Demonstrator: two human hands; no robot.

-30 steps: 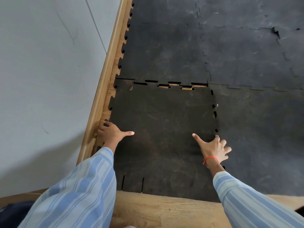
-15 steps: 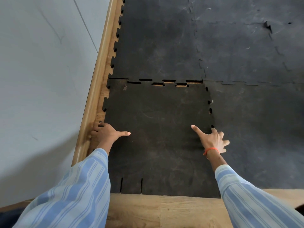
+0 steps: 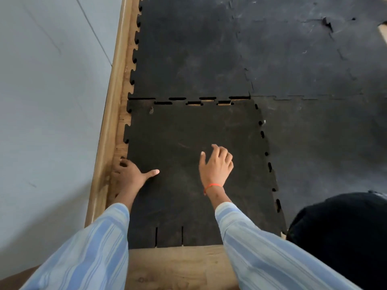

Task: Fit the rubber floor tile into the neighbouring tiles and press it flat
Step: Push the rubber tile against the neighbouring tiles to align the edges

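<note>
A black rubber floor tile [image 3: 188, 130] with jigsaw edges lies on the wooden floor between its neighbours. Gaps with bare wood show along its far seam [image 3: 209, 101], and dark slots run down its right seam [image 3: 266, 151]. My left hand [image 3: 132, 171] rests on the tile's left edge, thumb flat on the rubber and fingers curled over the edge by the skirting. My right hand [image 3: 216, 164], with an orange thread on the wrist, hovers over the middle of the tile with fingers loosely spread, holding nothing.
The far tile [image 3: 188, 49] and the right tile [image 3: 324, 143] lie laid and joined. A wooden skirting [image 3: 113, 101] and a grey wall [image 3: 46, 122] bound the left side. Bare wooden floor [image 3: 178, 266] shows at the near edge. A dark rounded shape [image 3: 343, 233] sits at lower right.
My right hand has left the tile's right seam and moved left to the middle of the tile. My left hand stays at the left edge. The view has shifted a little.
</note>
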